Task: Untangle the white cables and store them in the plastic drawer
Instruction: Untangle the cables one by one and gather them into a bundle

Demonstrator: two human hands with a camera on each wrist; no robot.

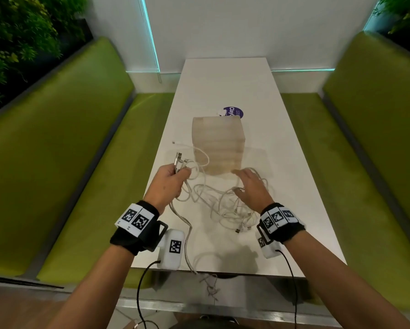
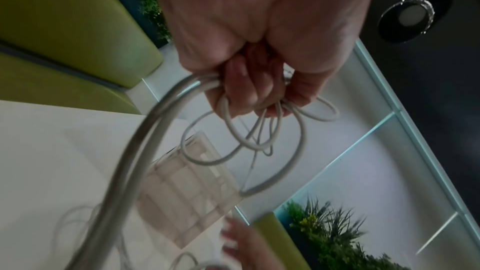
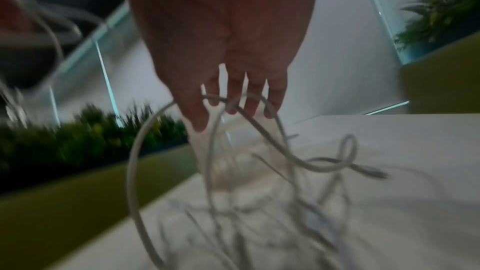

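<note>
Green benches flank the white desk, where the translucent plastic drawer stands mid-desk. Just in front sprawl the tangled white cables — one strand trailing over the near edge. The left hand grips several cable ends; the right hand hovers flat, fingers spread, strands looped under them

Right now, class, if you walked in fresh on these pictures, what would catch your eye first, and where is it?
First, the tangle of white cables sprawled over the near end of the white table, one strand trailing off its front edge. The left hand grips a bunch of cable ends, while the right hand spreads open over the heap. Behind them stands the translucent plastic drawer, flanked by green benches.
</note>
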